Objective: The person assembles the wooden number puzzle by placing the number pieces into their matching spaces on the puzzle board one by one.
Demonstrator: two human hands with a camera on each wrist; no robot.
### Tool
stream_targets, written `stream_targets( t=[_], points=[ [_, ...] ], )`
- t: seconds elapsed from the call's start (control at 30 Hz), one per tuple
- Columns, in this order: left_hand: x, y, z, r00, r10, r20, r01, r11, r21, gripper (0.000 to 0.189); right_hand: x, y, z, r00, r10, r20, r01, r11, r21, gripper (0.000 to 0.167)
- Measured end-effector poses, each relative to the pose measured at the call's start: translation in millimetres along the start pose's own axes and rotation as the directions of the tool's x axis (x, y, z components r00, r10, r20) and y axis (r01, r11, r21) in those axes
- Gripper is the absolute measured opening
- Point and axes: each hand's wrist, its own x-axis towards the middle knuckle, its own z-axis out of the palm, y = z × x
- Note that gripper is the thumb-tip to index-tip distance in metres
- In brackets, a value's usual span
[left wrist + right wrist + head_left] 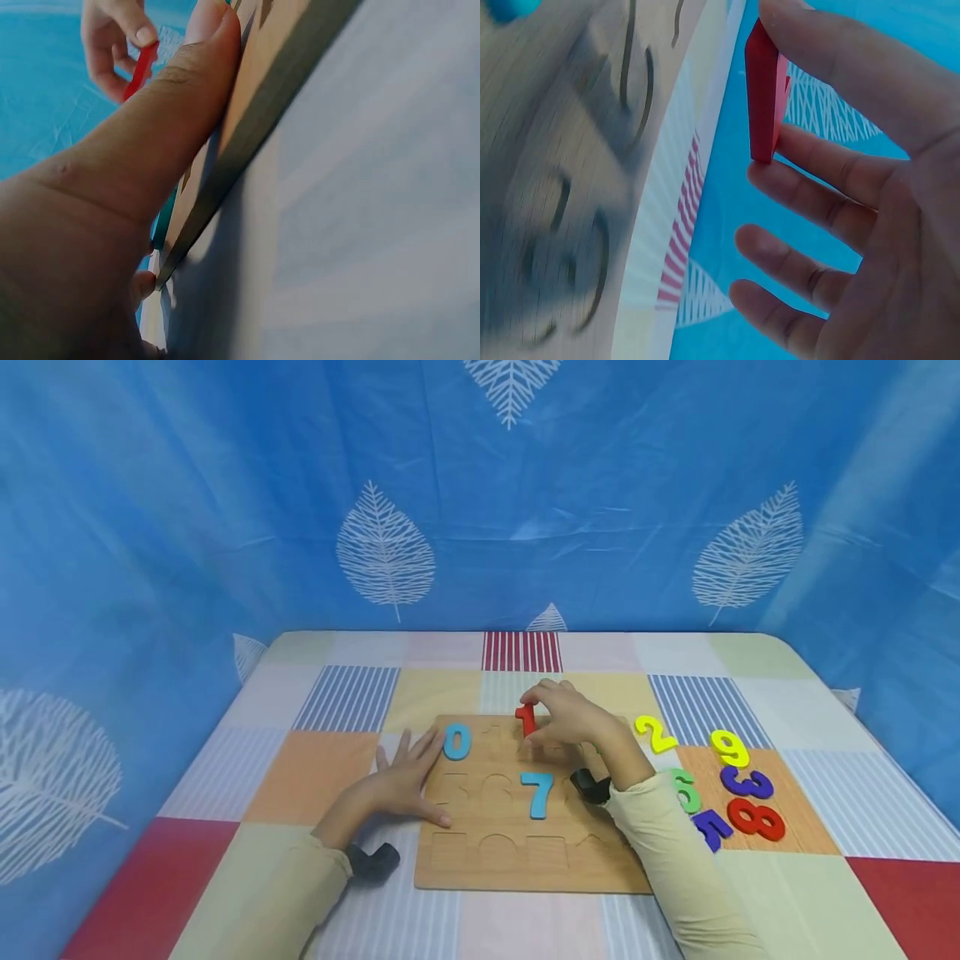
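In the head view a wooden number board [480,872] lies on the table, its carved outlines showing. My left hand [401,781] rests along the board's left edge with fingers spread and the thumb on the wood. Between the thumb and fingertips of my right hand [573,714] is a red number 1 [527,720], held above the far part of the board. The right wrist view shows this red 1 [763,97] edge-on, raised off the board. A blue 0 [466,743] sits at the board's upper left, beside the left fingertips. The blue 7 [539,802] lies mid-board.
Right of the board are several loose numbers: a yellow 2 [663,746], yellow 9 [738,755], purple 3 [763,787], green 6 [690,802], red 8 [771,825] and purple 5 [708,828]. A patchwork cloth [315,777] covers the table. Behind hangs a blue leaf-print curtain [600,510].
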Motion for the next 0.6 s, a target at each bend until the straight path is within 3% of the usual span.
stream_targets(
  t=[0.3,0.6],
  points=[
    [1.5,1.3,-1.2,1.0,-0.008,0.008,0.008,1.0,0.016,0.127,19.1,-15,12,0.999,-0.002,0.037,0.0,0.999,0.052,0.061],
    [-0.4,1.7,-3.4,1.0,-0.016,0.02,0.016,1.0,-0.001,0.126,26.9,-25,21,0.996,-0.004,0.086,0.002,1.0,0.026,0.063]
  ],
)
